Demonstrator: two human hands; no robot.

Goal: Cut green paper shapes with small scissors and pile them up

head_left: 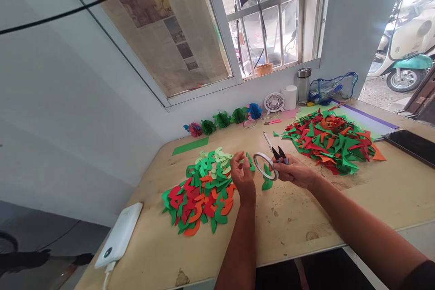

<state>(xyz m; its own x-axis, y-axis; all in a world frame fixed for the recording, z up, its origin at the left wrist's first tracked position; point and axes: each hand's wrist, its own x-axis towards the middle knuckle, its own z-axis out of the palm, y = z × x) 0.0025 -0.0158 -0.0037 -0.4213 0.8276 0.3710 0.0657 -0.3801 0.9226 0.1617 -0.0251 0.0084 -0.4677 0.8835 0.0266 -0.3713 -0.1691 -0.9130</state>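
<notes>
Head cam, I've both bare hands over a wooden table. R hand is clamped on a white tape roll, fingers at its R rim; roll is tilted btwn the two hands, approx. mid-view. Same hand also holds scissors, dk blades pointing away from wearer. L hand is up just L of roll, fingers bent; I can't tell if the tips are together on anything or touch the roll. Green cut piece on table, partly seen thru the ring. L of L hand: spread of paper shapes, grn/red/orange. Beyond R hand: heap of paper scraps, similar cols. Along wall, L to R: row of paper flowers, sm. white fan, white cylinder, glass jar w/ metal lid, clear pouch w/ blue trim. Near L: white power bank, cable plugged in. Far R: dk phone-like slab.
</notes>
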